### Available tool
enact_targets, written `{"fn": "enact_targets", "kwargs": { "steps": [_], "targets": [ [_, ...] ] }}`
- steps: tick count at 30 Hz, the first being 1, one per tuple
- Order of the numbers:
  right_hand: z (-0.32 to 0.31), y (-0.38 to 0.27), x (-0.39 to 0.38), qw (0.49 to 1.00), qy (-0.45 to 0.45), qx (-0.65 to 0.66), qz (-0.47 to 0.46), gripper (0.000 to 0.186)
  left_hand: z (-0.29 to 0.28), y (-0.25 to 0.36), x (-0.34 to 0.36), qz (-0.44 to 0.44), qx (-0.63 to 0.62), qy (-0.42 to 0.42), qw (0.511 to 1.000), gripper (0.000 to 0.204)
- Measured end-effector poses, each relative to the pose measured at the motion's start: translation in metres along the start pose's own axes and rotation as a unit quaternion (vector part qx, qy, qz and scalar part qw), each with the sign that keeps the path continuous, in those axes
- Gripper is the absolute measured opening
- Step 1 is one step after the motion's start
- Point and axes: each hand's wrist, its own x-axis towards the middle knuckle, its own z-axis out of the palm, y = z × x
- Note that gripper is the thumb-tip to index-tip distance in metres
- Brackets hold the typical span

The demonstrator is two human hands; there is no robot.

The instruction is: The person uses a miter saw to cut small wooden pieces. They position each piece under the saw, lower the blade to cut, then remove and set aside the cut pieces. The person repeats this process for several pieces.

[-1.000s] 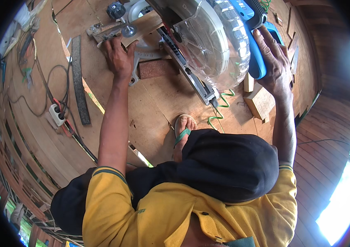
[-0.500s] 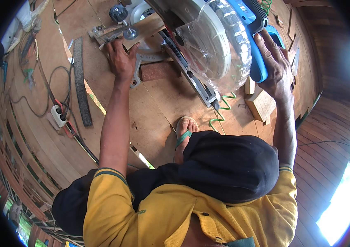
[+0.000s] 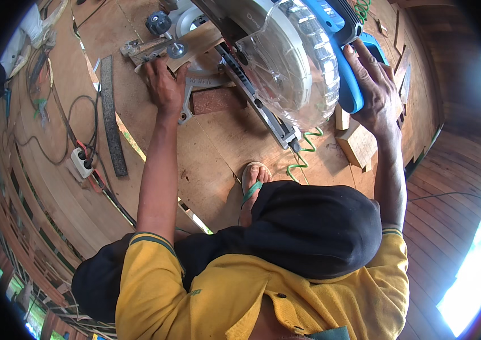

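A mitre saw [image 3: 302,73] with a blue body and a clear blade guard stands on the floor ahead of me. My right hand [image 3: 375,93] is wrapped round its blue handle [image 3: 352,85]. On the saw's base lies a short wooden board [image 3: 203,44], under a clamp with a black knob [image 3: 158,22]. My left hand [image 3: 165,85] grips the near left end of that board, thumb apart from the fingers. The raised guard and saw head hide the board's right end, and I cannot see the blade's edge.
A dark grey strip [image 3: 114,116] lies left of the saw. Beyond it are a white power strip [image 3: 82,161] and loose black cables. Wood blocks [image 3: 356,144] lie below my right hand. A green coiled hose [image 3: 306,141] runs near my sandalled foot [image 3: 255,175].
The saw head and my right hand on its handle have shifted slightly to the left in the picture. My left hand keeps its hold on the board.
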Motion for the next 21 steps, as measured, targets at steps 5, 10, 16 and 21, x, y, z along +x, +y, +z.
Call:
{"fn": "enact_targets", "kwargs": {
  "steps": [5,10,16,21],
  "targets": [
    [-0.001,-0.002,0.001,1.000,-0.001,-0.007,0.002,0.098,0.000,0.000,0.000,0.014,-0.008,0.019,1.000,0.060],
    [-0.017,-0.003,0.015,0.998,0.048,0.030,0.020,0.090,-0.001,-0.001,-0.003,-0.019,0.020,0.012,1.000,0.059],
    [-0.096,0.002,0.091,0.994,0.105,-0.001,-0.008,0.083,-0.009,0.012,-0.001,-0.031,0.028,0.012,0.999,0.061],
    [-0.124,0.004,0.141,0.991,0.126,0.018,0.052,0.080,-0.011,0.013,0.002,-0.050,0.038,-0.002,0.998,0.062]
  ]
}}
